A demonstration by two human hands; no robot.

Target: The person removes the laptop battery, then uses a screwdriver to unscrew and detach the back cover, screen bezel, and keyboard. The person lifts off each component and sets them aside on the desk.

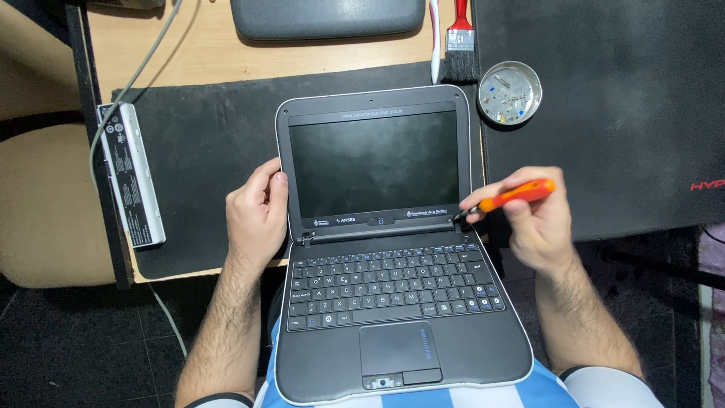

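Looking down from head height at a small dark netbook (393, 302), opened flat-backed with its screen dark. Rests with its palm-rest end on the lap, against a blue-and-white striped shirt (544, 393), and its lid end over the edge of a black mat (196, 136) on a wooden desk (189, 45). On the left, the left hand (257, 215), wrapped around the left edge of the lid near the bottom corner, thumb on the bezel, steadying the screen. On the right, the right hand (532, 223), closed narrowly around an orange-handled screwdriver (517, 195), pinched between thumb and fingers like a pen. Points the dark tip down and left at the right hinge (457, 219), where lid meets keyboard; touching or just short of it, hard to tell at this size. Judged as the stage of working at the hinge area with the tool, lid braced by the other hand. Calls next for a careful seating of the tip, light pressure, and a firm hold on the lid against slipping. Nearby on the mat's left edge, a long grey battery pack (132, 174). Beyond the lid, to the right, a round metal dish (510, 92) of small screws and a red-handled brush (459, 45), both well apart from the hands.
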